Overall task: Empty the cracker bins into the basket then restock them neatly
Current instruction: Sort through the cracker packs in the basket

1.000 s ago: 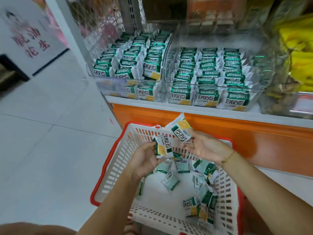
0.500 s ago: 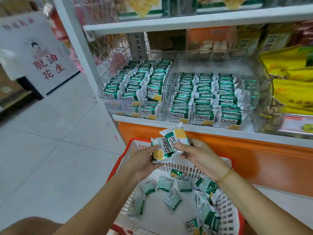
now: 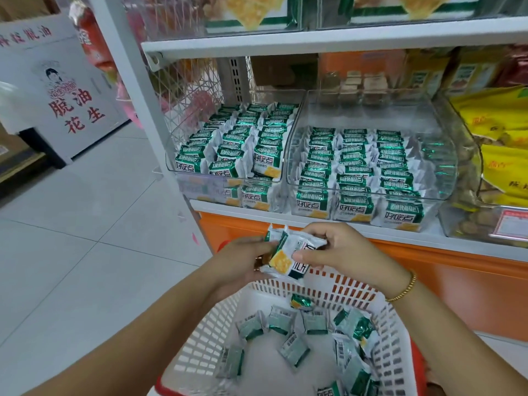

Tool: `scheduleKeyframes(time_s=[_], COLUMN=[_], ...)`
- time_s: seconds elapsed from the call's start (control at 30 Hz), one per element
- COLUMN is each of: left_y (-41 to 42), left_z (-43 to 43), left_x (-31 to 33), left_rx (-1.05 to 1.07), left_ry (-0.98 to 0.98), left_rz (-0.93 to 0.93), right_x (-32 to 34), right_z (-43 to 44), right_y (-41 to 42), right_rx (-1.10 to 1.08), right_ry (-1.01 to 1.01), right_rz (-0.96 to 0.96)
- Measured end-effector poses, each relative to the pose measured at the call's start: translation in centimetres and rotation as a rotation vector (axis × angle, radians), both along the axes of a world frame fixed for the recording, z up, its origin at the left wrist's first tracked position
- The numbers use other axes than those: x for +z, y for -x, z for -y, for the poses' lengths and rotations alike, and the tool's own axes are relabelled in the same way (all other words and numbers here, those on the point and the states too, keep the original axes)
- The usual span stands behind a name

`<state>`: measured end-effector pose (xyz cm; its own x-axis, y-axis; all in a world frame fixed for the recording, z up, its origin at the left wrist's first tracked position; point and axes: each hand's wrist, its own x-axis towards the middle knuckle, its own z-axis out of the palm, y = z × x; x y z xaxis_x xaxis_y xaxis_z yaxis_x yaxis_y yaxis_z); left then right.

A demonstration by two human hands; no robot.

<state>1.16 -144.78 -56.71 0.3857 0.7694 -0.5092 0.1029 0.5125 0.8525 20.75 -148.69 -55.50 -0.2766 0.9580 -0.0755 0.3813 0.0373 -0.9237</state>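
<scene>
Left bin point(image 3: 228, 155), at the shelf's point(image 3: 228, 212) left end: three rows of packs on edge. Left hand point(image 3: 243, 261) curls round the left side of the held packs point(image 3: 288, 252), above the far rim of the basket point(image 3: 197, 350). Loose packs point(image 3: 294, 350) lie scattered on the basket floor. Right hand point(image 3: 340, 250) pinches the held packs' right seam. Right bin point(image 3: 368, 167): three neat rows reach its front edge.

Assessment: packs are light, the foil is slick, and the crackers are likely brittle. Take them by the flat faces or crimped seams, without squeezing.

A shop: shelving point(image 3: 314, 38) holds clear bins point(image 3: 371, 192) of packaged snacks, with a price tag point(image 3: 513, 225).
</scene>
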Motion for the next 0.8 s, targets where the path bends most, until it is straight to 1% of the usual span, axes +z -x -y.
scheduleKeyframes(time_s=[0.07, 0.13, 0.23, 0.33, 0.4, 0.43, 0.5, 0.53, 0.63, 0.7, 0.77, 0.8], left_y=[-0.3, -0.1, 0.2, 0.2, 0.3, 0.5, 0.7, 0.7, 1.0, 1.4, 2.0, 2.2], left_z=[-0.3, -0.7, -1.0, -1.5, -2.2, -2.6, -3.5, -3.8, -5.1, -6.0, -6.7, -7.0], left_x=[0.5, 1.0, 1.8, 2.4, 3.0, 3.3, 3.8, 4.2, 5.4, 6.0, 6.5, 6.7], left_rx=[-0.034, -0.073, -0.197, -0.186, -0.117, -0.09, -0.044, -0.015, 0.06, 0.067, 0.094, 0.12], left_ry=[-0.027, -0.063, -0.244, -0.33, -0.358, -0.366, -0.373, -0.387, -0.449, -0.473, -0.511, -0.56], left_rz=[-0.019, -0.024, -0.091, -0.084, -0.072, -0.053, 0.02, 0.054, 0.136, 0.206, 0.207, 0.158], right_x=[-0.1, 0.0, 0.5, 1.4, 2.2, 2.9, 4.4, 5.3, 8.1, 9.6, 11.2, 11.8], right_z=[-0.3, -0.5, -0.8, -1.7, -2.5, -2.9, -4.0, -4.6, -7.2, -8.5, -9.6, -10.4], right_y=[0.2, 0.5, 1.4, 1.8, 1.7, 1.7, 1.8, 2.0, 2.9, 3.8, 4.6, 4.7], right_rx=[-0.052, -0.16, -0.37, -0.44, -0.37, -0.299, -0.161, -0.126, -0.089, -0.041, -0.048, -0.057], right_ry=[0.001, 0.004, -0.089, -0.159, -0.107, -0.051, 0.032, 0.034, -0.034, -0.051, -0.07, -0.09], right_rz=[-0.029, -0.092, -0.178, -0.138, -0.086, -0.092, -0.169, -0.153, 0.019, 0.05, 0.127, 0.164])
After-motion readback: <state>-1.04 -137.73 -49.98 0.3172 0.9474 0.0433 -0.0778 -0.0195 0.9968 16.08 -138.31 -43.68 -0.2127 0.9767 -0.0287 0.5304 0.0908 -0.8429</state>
